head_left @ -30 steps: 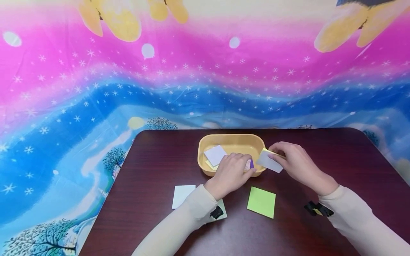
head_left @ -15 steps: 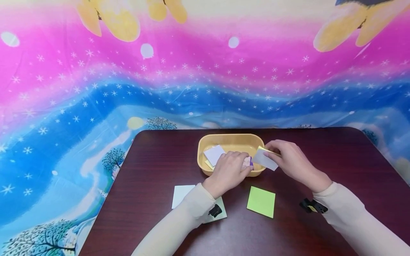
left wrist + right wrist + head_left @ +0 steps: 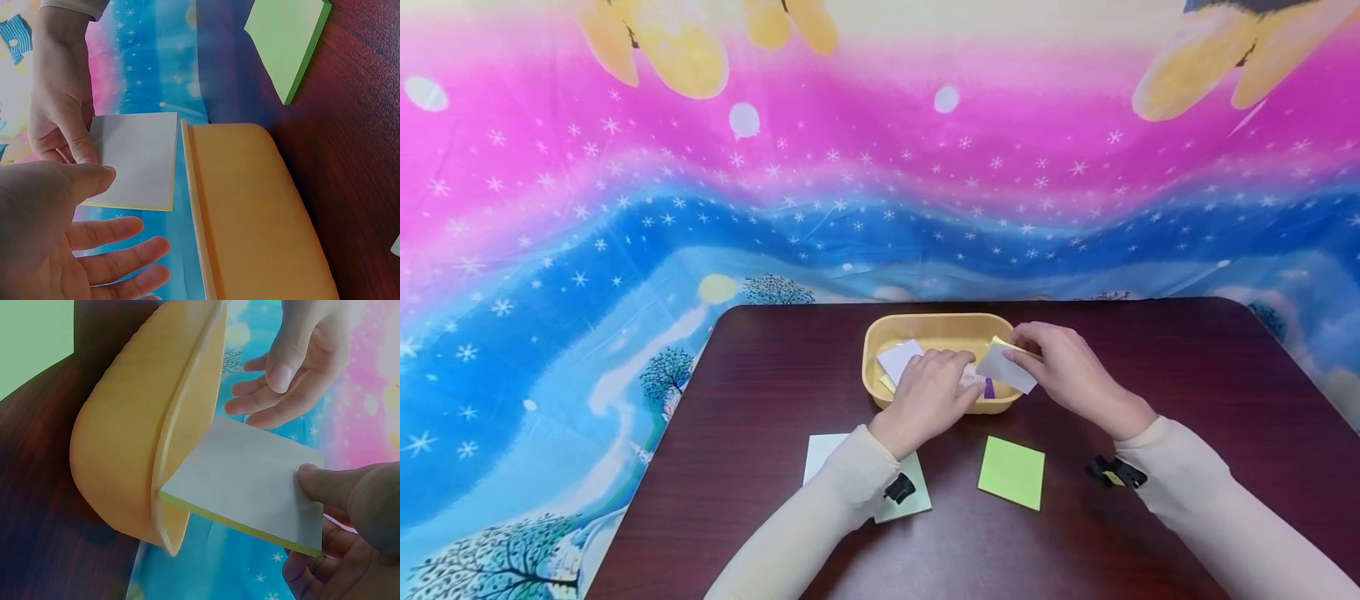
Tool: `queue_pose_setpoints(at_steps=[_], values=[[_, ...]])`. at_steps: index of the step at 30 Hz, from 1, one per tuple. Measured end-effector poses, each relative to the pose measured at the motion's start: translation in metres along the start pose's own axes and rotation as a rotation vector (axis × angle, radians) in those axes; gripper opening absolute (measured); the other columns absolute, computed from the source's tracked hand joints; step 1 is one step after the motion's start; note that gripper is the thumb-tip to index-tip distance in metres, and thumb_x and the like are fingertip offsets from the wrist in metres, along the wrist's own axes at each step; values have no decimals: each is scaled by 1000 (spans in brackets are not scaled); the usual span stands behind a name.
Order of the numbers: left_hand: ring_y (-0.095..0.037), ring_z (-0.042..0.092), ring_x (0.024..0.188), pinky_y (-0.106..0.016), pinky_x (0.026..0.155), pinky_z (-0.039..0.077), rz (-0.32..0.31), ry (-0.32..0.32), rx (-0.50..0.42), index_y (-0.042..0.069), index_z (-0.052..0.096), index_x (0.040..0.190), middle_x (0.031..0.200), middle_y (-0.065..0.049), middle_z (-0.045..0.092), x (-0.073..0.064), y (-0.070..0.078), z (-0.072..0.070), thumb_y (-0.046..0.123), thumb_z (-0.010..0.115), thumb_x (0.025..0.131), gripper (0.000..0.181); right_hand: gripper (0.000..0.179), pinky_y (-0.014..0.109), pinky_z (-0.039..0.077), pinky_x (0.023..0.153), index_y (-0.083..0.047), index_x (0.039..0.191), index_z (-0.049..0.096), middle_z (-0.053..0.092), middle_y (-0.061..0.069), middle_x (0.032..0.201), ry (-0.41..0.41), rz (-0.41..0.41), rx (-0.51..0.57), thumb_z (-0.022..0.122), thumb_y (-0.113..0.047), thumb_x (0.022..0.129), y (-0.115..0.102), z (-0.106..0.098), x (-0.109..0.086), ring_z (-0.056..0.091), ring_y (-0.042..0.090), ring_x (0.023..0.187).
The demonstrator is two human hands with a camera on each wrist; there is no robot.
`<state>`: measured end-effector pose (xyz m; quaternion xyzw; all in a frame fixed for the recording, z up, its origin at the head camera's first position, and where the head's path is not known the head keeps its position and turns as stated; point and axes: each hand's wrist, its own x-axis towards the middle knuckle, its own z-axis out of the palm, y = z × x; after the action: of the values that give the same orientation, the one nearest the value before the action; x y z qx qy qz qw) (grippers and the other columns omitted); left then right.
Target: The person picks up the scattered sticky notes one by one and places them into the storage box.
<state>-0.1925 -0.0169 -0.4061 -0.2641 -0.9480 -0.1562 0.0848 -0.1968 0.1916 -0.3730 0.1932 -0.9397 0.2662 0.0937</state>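
Note:
My right hand [image 3: 1075, 367] pinches a sticky note pad [image 3: 1006, 368] between thumb and fingers, its pale face showing and its edge yellow. The pad tilts over the right end of a yellow plastic tub [image 3: 940, 318], close to its rim in the right wrist view. My left hand [image 3: 927, 392] hovers over the tub's front, fingers loosely spread and holding nothing; its thumb overlaps the pad in the left wrist view. Inside the tub lie a white note pad [image 3: 898, 360], a yellow one partly hidden under it, and a pale patterned piece [image 3: 973, 377] with a purple strip [image 3: 989, 388].
On the dark wooden table [image 3: 760, 375], a bright green note pad [image 3: 1011, 472] lies in front of the tub. A white pad [image 3: 823, 450] and a pale green pad [image 3: 916, 498] are partly covered by my left sleeve. A colourful printed cloth [image 3: 880, 183] hangs behind the table.
My right hand has moved left with the sticky note pad, further over the tub. My left hand has shifted slightly left, showing more of the patterned piece and purple strip.

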Motion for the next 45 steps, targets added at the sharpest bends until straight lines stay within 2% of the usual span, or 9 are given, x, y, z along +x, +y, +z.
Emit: queue_pose_setpoints(at_steps=[7,15,25,32,45], values=[[-20,67,107,-38,92,53,-8,9,6,15,67,127,119,-2,74,0,-3,-1,43,65,97,41,12,38,55,67,-4,101,73,74,14,95,-11,1,12,75,-9,90,-1,2,4,66,22,77],[-21,67,108,-37,93,52,-25,10,0,14,67,126,120,-2,74,0,-7,-2,41,66,96,41,9,32,50,64,-5,98,73,73,11,91,-2,-21,1,74,-9,91,-5,5,11,59,20,73],[-21,67,110,-39,95,53,-59,-9,-20,13,66,129,122,-3,73,0,-12,-4,41,66,97,43,9,36,56,65,-4,99,74,73,12,92,-23,-5,13,73,-11,92,-7,11,17,62,20,74],[-21,67,111,-40,94,53,-81,-20,-23,14,66,130,124,-2,73,2,-16,-3,42,63,98,43,11,31,51,62,-5,100,74,73,10,91,-45,1,24,74,-11,92,-9,17,19,59,18,71],[-22,70,106,-39,87,55,-91,-5,-9,13,67,127,119,-3,75,4,-24,1,40,64,97,40,12,30,51,61,-4,102,74,74,11,90,-81,23,35,72,-12,93,4,34,30,61,17,69]])
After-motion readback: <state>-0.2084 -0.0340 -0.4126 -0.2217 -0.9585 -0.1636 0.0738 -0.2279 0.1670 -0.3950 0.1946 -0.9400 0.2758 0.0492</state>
